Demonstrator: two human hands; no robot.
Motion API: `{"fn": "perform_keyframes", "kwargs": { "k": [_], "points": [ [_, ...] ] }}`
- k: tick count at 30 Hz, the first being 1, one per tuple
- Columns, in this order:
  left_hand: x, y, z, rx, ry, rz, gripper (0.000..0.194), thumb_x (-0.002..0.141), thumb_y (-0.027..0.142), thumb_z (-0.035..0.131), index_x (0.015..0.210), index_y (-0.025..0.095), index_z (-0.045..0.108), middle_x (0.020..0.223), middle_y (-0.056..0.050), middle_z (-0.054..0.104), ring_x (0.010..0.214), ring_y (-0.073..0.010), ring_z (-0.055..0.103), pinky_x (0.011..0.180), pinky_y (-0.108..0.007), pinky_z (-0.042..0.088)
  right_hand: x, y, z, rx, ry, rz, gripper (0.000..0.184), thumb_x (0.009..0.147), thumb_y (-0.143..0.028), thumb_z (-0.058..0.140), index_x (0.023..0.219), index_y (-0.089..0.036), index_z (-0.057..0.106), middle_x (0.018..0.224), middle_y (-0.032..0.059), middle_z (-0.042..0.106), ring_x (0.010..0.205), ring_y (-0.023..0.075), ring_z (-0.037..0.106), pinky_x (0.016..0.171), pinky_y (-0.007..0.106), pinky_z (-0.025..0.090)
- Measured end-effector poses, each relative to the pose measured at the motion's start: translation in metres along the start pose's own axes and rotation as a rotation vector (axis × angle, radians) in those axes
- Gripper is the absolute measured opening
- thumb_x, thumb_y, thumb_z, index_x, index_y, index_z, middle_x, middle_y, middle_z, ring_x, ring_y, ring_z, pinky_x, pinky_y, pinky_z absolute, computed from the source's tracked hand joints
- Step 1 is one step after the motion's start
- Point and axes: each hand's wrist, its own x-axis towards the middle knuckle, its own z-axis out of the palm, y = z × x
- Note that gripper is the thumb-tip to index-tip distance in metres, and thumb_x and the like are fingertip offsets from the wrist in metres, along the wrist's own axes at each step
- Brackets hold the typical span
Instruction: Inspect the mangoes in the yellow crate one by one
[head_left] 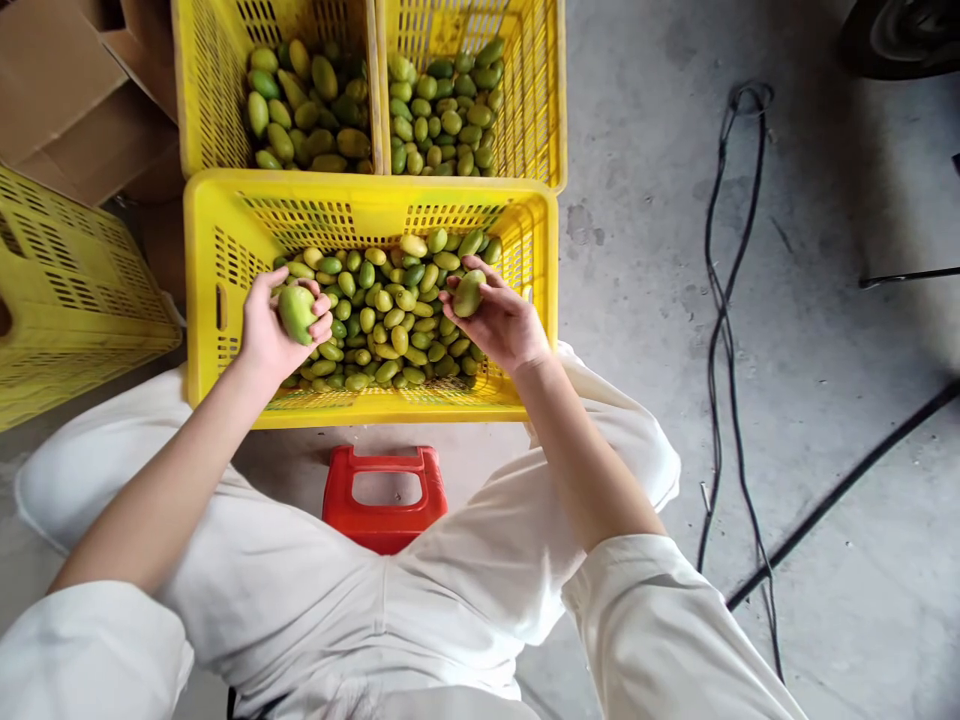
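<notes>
I can see the left hand (264, 325) with its fingers curled around a plump green fruit (297, 314), above the left part of a yellow crate (375, 408). The right hand (511, 325), partly open, holds a second fruit (469, 293) in its fingers over the right part, and below them smaller fruits (384, 320) lie heaped inside the crate.

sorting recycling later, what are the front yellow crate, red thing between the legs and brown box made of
Front yellow crate: likely plastic, slightly glossy, with moulded slots. Red thing: probably glossy plastic, with rounded edges and highlights. Brown box: seemingly matte cardboard, with flat folded flaps.
</notes>
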Motion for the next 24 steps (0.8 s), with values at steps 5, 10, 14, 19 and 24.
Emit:
{"fn": "perform_keyframes", "kwargs": {
  "k": [5,10,14,19,24],
  "points": [
    [-0.006,0.0,0.007,-0.018,-0.062,-0.017,0.021,0.089,0.031,0.051,0.09,0.016,0.065,0.087,-0.009,0.071,0.077,-0.0195,0.068,0.068,-0.031,0.057,0.001,0.011,-0.005,-0.026,0.012,0.003,0.041,0.067,-0.034,0.086,0.097,-0.028,0.059,0.084,-0.0035,0.063,0.079,0.015,0.066,0.07,0.031,0.058],
    [0.0,-0.01,0.003,0.131,-0.054,-0.082,0.017,0.086,0.027,0.06,0.097,0.016,0.067,0.086,-0.008,0.071,0.073,-0.0182,0.068,0.064,-0.028,0.055,0.006,0.017,-0.011,0.053,0.09,-0.01,0.04,0.062,-0.029,0.089,0.081,-0.024,0.053,0.072,-0.0072,0.055,0.066,0.0084,0.058,0.058,0.021,0.054],
    [0.003,-0.015,-0.002,0.115,-0.05,-0.082,0.016,0.076,0.028,0.073,0.079,0.018,0.061,0.072,-0.002,0.063,0.06,-0.0125,0.061,0.057,-0.023,0.052,0.007,0.016,-0.012,0.032,0.117,-0.069,0.04,0.067,-0.032,0.087,0.085,-0.026,0.052,0.078,-0.007,0.058,0.064,0.0072,0.056,0.054,0.019,0.052],
    [-0.001,-0.011,0.0,0.021,-0.062,0.017,0.011,0.07,0.019,0.068,0.076,0.02,0.059,0.084,-0.003,0.067,0.086,-0.0187,0.069,0.083,-0.033,0.058,0.007,0.014,-0.013,-0.003,0.099,-0.046,0.036,0.073,-0.046,0.081,0.087,-0.028,0.054,0.07,-0.0054,0.055,0.058,0.0101,0.054,0.042,0.019,0.045],
    [-0.002,-0.009,-0.001,0.084,-0.158,0.051,0.041,0.067,0.025,0.066,0.108,0.027,0.067,0.124,-0.009,0.067,0.126,-0.0386,0.058,0.1,-0.063,0.047,0.005,0.007,-0.006,0.007,0.061,-0.025,0.03,0.082,-0.046,0.069,0.103,-0.028,0.059,0.086,-0.0009,0.067,0.083,0.0173,0.067,0.066,0.03,0.06]
  ]
}}
